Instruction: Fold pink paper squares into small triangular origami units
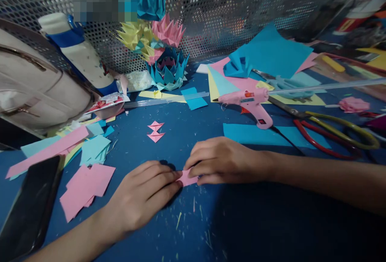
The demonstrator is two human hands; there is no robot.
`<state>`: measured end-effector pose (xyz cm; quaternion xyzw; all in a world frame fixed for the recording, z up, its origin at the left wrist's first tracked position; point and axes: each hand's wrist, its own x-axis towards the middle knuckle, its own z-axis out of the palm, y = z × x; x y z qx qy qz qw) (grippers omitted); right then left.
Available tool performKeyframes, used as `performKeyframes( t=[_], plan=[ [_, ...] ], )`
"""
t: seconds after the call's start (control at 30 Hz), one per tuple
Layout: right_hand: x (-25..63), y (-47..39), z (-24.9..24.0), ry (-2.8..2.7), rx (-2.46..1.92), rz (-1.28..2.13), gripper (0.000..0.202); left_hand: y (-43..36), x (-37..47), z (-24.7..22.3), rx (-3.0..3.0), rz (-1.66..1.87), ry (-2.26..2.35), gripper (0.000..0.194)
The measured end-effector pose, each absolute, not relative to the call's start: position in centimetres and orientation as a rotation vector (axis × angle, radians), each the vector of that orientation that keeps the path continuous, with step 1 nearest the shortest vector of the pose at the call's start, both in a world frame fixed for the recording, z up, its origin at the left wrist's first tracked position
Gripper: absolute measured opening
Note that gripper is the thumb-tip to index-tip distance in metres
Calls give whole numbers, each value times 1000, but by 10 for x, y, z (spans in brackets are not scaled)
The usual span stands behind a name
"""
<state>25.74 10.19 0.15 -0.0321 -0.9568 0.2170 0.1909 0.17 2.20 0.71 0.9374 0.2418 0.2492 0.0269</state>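
Between my two hands a small pink piece of paper (188,177) lies against the blue tabletop. My left hand (144,193) pinches its left end with the fingertips. On the right end, the fingers of my right hand (224,161) are closed and press the paper down, covering part of it. Just beyond my hands lie two small folded pink paper pieces (156,131), point to point. To the left of my left hand is a loose pile of pink paper squares (86,189), with light blue paper squares (95,149) behind it.
A black phone (28,209) lies at the left near a white bag (36,77) and a bottle (78,52). Folded paper flowers (169,69) stand against the perforated metal panel. A pink glue gun (251,103), red-and-yellow-handled scissors (334,129) and blue paper sheets (271,54) sit at the right.
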Motion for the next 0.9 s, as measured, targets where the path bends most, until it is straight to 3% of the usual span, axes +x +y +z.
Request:
performKeyframes(
  t=[0.37, 0.63, 0.9],
  plan=[
    [259, 99, -7, -2637, -110, 550, 21, 22, -4, -2, 2721, 729, 769, 31],
    [243, 98, -1, -2581, -369, 569, 13, 32, 13, 2, 2380, 849, 1119, 8],
    [248, 95, -1, -2525, -110, 330, 19, 23, 11, 5, 2594, 899, 1088, 15]
  ],
)
